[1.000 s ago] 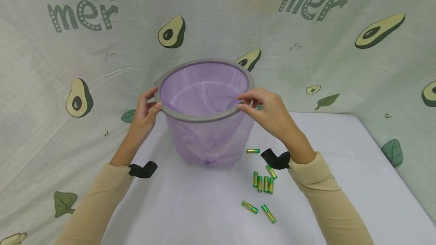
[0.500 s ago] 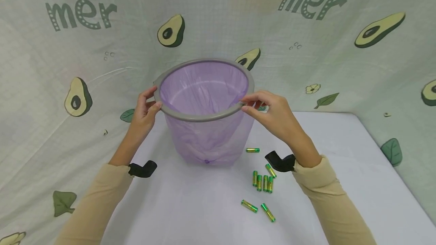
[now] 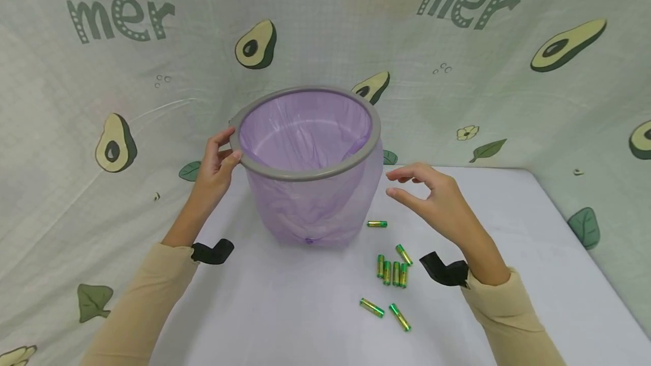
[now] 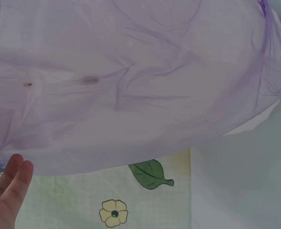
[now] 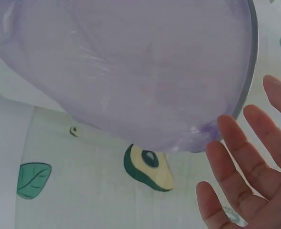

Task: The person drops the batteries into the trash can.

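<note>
A trash can lined with a thin purple garbage bag (image 3: 310, 205) stands upright on the white table. Its grey rim (image 3: 305, 175) runs round the top, and the bag hangs over the outside with a gathered knot low at the front. My left hand (image 3: 216, 165) grips the rim at the left, thumb in front and fingers behind. To the right of the can, my right hand (image 3: 437, 199) hovers apart from it, thumb and fingers spread with nothing between them. The right wrist view shows those fingers (image 5: 235, 143) stretched out near the bag-covered side.
Several green and gold batteries (image 3: 396, 273) lie on the table (image 3: 285, 309) to the front right of the can; one battery (image 3: 377, 223) lies close beside its base. A pale cloth (image 3: 193, 61) printed with avocados hangs behind and at both sides.
My right hand has let go of the bag edge at the rim and moved right and down, its fingers spreading. My left hand stays on the rim, and the can stands where it was.
</note>
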A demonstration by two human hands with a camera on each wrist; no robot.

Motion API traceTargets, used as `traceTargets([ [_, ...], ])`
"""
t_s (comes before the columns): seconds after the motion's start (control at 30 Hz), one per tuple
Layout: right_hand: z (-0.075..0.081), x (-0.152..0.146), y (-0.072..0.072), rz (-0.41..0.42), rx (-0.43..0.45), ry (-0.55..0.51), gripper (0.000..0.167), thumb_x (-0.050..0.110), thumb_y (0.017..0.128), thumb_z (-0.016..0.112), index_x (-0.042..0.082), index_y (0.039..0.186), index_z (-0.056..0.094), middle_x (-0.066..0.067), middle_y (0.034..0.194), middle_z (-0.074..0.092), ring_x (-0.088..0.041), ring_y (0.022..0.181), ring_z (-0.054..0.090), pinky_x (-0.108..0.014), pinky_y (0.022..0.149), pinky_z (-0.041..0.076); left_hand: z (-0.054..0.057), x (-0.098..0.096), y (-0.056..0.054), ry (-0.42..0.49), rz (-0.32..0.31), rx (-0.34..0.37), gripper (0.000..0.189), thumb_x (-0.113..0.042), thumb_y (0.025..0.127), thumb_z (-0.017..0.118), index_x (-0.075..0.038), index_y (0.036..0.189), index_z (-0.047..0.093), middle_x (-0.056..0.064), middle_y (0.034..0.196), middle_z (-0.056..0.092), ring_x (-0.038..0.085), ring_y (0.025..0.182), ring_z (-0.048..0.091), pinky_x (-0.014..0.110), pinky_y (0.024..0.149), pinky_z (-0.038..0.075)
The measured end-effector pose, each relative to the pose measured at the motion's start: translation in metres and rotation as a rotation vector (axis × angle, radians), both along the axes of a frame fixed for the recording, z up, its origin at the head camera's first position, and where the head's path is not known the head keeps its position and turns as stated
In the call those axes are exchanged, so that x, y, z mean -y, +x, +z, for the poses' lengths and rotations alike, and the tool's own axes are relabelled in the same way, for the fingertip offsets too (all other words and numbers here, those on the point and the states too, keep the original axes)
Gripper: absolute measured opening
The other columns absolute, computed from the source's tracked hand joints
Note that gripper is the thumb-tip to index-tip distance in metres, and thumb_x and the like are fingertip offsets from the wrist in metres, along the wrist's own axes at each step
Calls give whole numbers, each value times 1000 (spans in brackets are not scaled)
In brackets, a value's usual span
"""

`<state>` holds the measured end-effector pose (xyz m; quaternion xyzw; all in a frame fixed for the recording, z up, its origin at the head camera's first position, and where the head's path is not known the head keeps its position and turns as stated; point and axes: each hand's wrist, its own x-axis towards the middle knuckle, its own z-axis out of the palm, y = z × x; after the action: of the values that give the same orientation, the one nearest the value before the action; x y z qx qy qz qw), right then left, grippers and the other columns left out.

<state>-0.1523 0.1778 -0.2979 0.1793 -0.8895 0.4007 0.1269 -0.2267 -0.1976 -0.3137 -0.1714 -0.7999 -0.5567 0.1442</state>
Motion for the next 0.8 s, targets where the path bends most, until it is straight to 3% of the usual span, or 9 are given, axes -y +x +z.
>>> traceTargets([
  [0.2, -21, -12, 15, -45, 42, 26, 29, 29, 86, 66, 19, 113, 64, 6, 110, 63, -8, 99, 52, -36, 90, 39, 0, 0, 0, 15, -8, -1, 49, -9, 96, 43, -5, 142, 28, 1, 130, 33, 10, 107, 43, 12, 88, 37],
  [0.5, -57, -23, 36, -60, 124, 56, 34, 31, 84, 67, 21, 116, 61, 7, 114, 61, -9, 102, 51, -32, 89, 41, 0, 0, 3, 9, -3, 1, 48, -9, 97, 43, -5, 142, 28, -6, 127, 32, 5, 105, 43, 11, 87, 37],
  [0.8, -93, -30, 56, -52, 168, 48, 34, 27, 82, 70, 19, 114, 61, 7, 111, 63, -5, 96, 54, -28, 85, 47, 0, -1, 1, 6, 2, -13, 48, -8, 96, 43, -4, 142, 29, -2, 129, 32, 5, 105, 44, 11, 88, 38],
])
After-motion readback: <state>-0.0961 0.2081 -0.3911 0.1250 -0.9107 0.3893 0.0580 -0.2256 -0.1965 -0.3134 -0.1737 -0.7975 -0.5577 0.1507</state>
